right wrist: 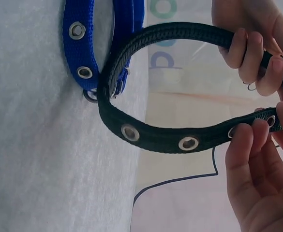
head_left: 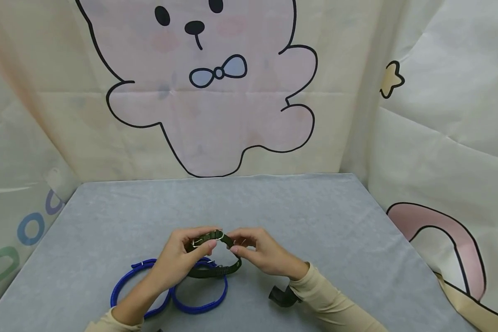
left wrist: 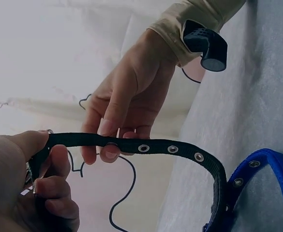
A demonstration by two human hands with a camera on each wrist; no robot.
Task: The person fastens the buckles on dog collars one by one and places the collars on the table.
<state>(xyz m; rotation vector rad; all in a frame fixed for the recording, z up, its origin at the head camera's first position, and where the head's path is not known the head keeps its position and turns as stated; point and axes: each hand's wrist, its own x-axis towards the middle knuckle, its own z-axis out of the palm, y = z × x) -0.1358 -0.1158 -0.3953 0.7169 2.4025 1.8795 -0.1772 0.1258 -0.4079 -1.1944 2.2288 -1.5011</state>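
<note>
A dark green collar [head_left: 214, 270] with metal eyelets is held just above the grey table [head_left: 315, 221], its loop hanging toward the cloth. My left hand [head_left: 204, 246] grips the end with the silver buckle [head_left: 207, 240]. My right hand [head_left: 237, 244] pinches the eyelet strap end beside it. In the left wrist view the strap [left wrist: 170, 149] runs from my left hand [left wrist: 42, 176] past the right hand's fingers [left wrist: 107, 126]. The right wrist view has the collar [right wrist: 156, 137] curving between my right hand [right wrist: 257, 145] and the left hand's fingers [right wrist: 250, 50].
Two blue collars [head_left: 199, 302] [head_left: 126, 281] lie on the table under my hands, and they are also in the wrist views as a blue collar [left wrist: 272, 169] and a blue collar [right wrist: 78, 48]. A cartoon-printed backdrop [head_left: 216, 92] walls the table at the back and sides.
</note>
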